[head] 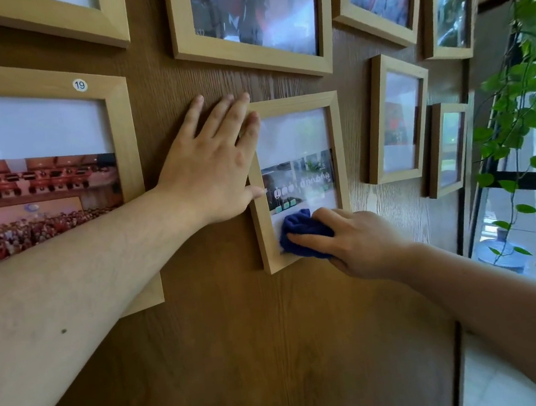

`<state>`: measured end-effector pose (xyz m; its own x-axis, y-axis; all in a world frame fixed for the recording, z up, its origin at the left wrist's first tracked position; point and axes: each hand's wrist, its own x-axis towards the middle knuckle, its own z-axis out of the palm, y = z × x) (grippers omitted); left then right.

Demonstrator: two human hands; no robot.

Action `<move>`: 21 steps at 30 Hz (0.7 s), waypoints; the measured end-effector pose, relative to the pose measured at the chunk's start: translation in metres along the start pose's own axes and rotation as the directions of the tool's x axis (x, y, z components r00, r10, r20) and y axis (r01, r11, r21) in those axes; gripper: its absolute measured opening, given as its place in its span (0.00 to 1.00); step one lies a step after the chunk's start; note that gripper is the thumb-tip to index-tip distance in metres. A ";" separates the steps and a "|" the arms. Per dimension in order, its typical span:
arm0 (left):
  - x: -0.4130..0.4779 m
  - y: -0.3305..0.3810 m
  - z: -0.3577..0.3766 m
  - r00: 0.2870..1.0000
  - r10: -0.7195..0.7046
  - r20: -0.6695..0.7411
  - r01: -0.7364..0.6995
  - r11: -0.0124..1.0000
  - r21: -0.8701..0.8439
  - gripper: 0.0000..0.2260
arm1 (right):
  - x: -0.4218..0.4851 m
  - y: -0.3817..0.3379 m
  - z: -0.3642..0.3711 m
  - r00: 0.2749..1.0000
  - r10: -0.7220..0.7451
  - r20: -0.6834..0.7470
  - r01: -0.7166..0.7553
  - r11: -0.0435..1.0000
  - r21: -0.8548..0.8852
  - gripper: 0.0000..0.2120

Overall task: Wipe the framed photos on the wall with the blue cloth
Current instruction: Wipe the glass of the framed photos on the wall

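A small light-wood framed photo (pixel 337 150) hangs at the middle of the brown wood-panel wall (pixel 256 335). My left hand (pixel 213 162) lies flat and spread on the wall, its fingertips and thumb resting on the frame's left edge. My right hand (pixel 358 240) presses a bunched blue cloth (pixel 302 229) against the lower part of that frame's glass, over the bottom right corner. The cloth covers the frame's lower rail there.
Several other wooden frames hang around it: a large one with a "19" sticker (pixel 79 85) at the left, one above (pixel 252 57), smaller ones at the right (pixel 396 118). A trailing green plant (pixel 524 86) and a window (pixel 526 243) stand at the far right.
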<state>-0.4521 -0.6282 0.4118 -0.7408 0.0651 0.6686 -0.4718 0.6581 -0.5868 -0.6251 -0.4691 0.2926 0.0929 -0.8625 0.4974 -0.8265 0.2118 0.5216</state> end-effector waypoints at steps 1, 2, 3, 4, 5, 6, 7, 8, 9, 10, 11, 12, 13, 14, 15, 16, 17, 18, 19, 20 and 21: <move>0.000 0.000 0.000 1.000 -0.002 -0.001 0.002 1.000 -0.003 0.45 | -0.003 0.004 0.002 1.000 0.002 0.013 -0.001 1.000 -0.014 0.27; 0.001 0.000 0.000 1.000 -0.005 0.000 0.005 1.000 -0.007 0.45 | -0.006 0.008 0.003 1.000 0.016 0.021 -0.016 1.000 -0.023 0.27; 0.001 0.000 0.000 1.000 -0.007 0.001 0.007 1.000 -0.013 0.45 | -0.009 0.012 0.003 0.999 0.037 0.026 -0.037 0.999 -0.028 0.27; 0.001 0.000 0.000 1.000 -0.009 0.004 0.009 1.000 -0.017 0.45 | -0.012 0.016 0.004 0.998 0.059 0.025 -0.058 0.998 -0.035 0.26; 0.001 -0.001 0.001 1.000 -0.012 0.005 0.012 1.000 -0.018 0.45 | -0.014 0.018 0.004 0.996 0.082 0.022 -0.081 0.996 -0.045 0.26; 0.001 0.000 0.000 1.000 -0.013 0.006 0.013 1.000 -0.019 0.45 | -0.017 0.021 0.004 0.994 0.109 0.016 -0.108 0.993 -0.056 0.26; 0.001 0.000 0.000 1.000 -0.015 0.007 0.015 1.000 -0.020 0.45 | -0.020 0.024 0.005 0.990 0.141 0.013 -0.140 0.988 -0.062 0.25; 0.001 0.000 0.000 1.000 -0.019 0.010 0.019 1.000 -0.021 0.45 | -0.022 0.026 0.005 0.985 0.173 0.013 -0.172 0.983 -0.063 0.25; 0.001 0.001 0.001 1.000 -0.023 0.013 0.024 0.999 -0.023 0.45 | -0.024 0.027 0.005 0.978 0.210 0.020 -0.208 0.976 -0.063 0.26; 0.001 0.001 0.000 0.999 -0.028 0.015 0.028 0.999 -0.023 0.45 | -0.025 0.027 0.003 0.970 0.243 0.026 -0.241 0.969 -0.061 0.26; 0.001 0.002 0.000 0.999 -0.029 0.015 0.030 0.999 -0.027 0.45 | -0.026 0.027 0.001 0.961 0.274 0.028 -0.272 0.961 -0.056 0.26; 0.000 0.002 -0.001 1.000 -0.028 0.013 0.029 0.999 -0.028 0.44 | -0.026 0.026 -0.002 0.954 0.299 0.027 -0.298 0.953 -0.050 0.26; -0.001 0.002 -0.002 1.000 -0.022 0.011 0.023 0.999 -0.028 0.44 | -0.026 0.023 -0.006 0.947 0.320 0.025 -0.318 0.947 -0.044 0.26; -0.002 0.001 -0.003 1.000 -0.011 0.004 0.011 1.000 -0.026 0.43 | -0.026 0.021 -0.010 0.942 0.335 0.021 -0.334 0.942 -0.045 0.26; -0.004 0.001 -0.005 1.000 0.005 -0.009 -0.005 1.000 -0.026 0.41 | -0.026 0.019 -0.015 0.937 0.348 0.015 -0.347 0.936 -0.053 0.26; -0.005 0.000 -0.007 0.999 0.022 -0.025 -0.022 0.999 -0.028 0.40 | -0.026 0.016 -0.020 0.933 0.361 0.004 -0.360 0.931 -0.058 0.26; -0.007 -0.002 -0.009 0.998 0.037 -0.044 -0.038 0.999 -0.033 0.40 | -0.026 0.014 -0.025 0.925 0.380 -0.006 -0.379 0.924 -0.058 0.26; -0.007 -0.002 -0.011 0.997 0.051 -0.065 -0.054 0.998 -0.044 0.39 | -0.027 0.012 -0.030 0.914 0.406 -0.017 -0.406 0.912 -0.051 0.26; -0.006 -0.003 -0.014 0.994 0.065 -0.086 -0.071 0.995 -0.066 0.39 | -0.028 0.010 -0.036 0.896 0.445 -0.022 -0.445 0.895 -0.042 0.27; -0.005 -0.002 -0.016 0.992 0.079 -0.098 -0.088 0.992 -0.089 0.38 | -0.028 0.008 -0.040 0.875 0.484 -0.025 -0.485 0.874 -0.032 0.27; -0.002 0.000 -0.018 0.989 0.103 -0.106 -0.114 0.988 -0.108 0.38 | -0.031 0.008 -0.046 0.853 0.521 -0.023 -0.522 0.853 -0.026 0.27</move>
<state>-0.4420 -0.6147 0.4188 -0.7301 0.2117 0.6497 -0.3298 0.7236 -0.6063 -0.6090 -0.4201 0.3129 -0.3388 -0.6150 0.7121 -0.7387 0.6425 0.2035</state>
